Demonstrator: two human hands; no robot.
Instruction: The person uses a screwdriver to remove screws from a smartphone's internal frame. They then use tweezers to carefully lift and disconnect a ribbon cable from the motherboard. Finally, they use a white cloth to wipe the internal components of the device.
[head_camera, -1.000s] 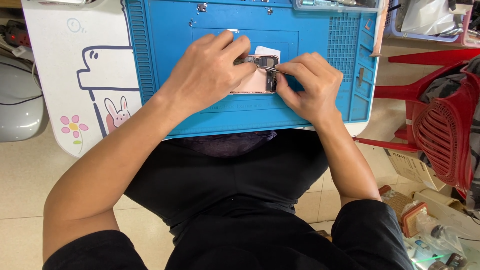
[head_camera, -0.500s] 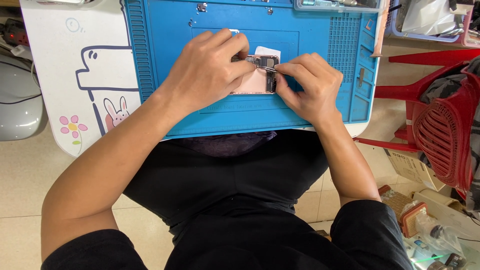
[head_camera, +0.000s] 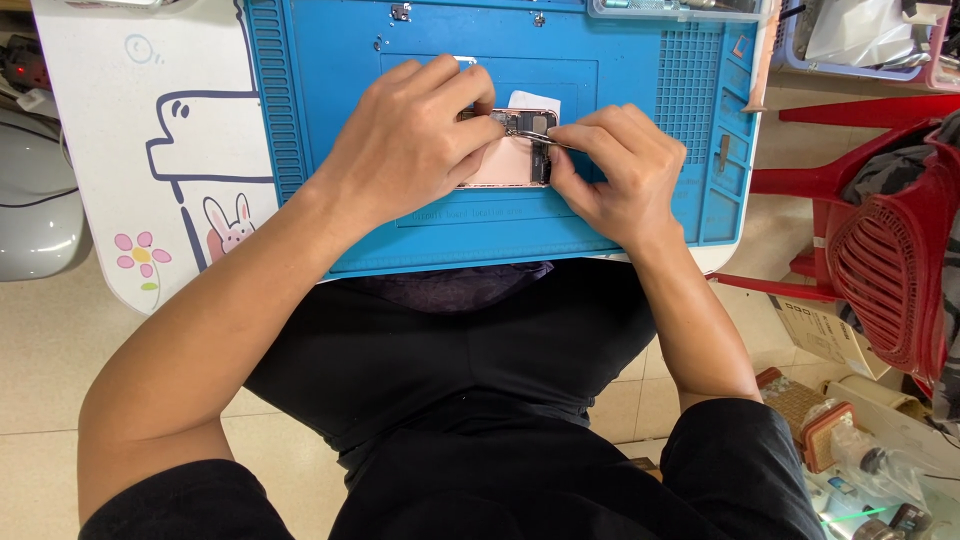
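An opened phone body (head_camera: 510, 158) with a pinkish inside lies on the blue work mat (head_camera: 330, 150). My left hand (head_camera: 415, 140) covers its left part and presses it down. My right hand (head_camera: 615, 170) pinches thin metal tweezers (head_camera: 540, 136), whose tips touch the dark parts at the phone's top right. A white slip (head_camera: 535, 100) shows just beyond the phone.
The mat sits on a small white table (head_camera: 130, 150) with a cartoon drawing. A clear parts box (head_camera: 680, 10) lies at the mat's far edge. Red plastic chairs (head_camera: 880, 230) stand to the right, a grey appliance (head_camera: 30, 200) to the left, clutter on the floor at lower right.
Both hands stay on the phone; the tweezers' tips shift only slightly over the same spot.
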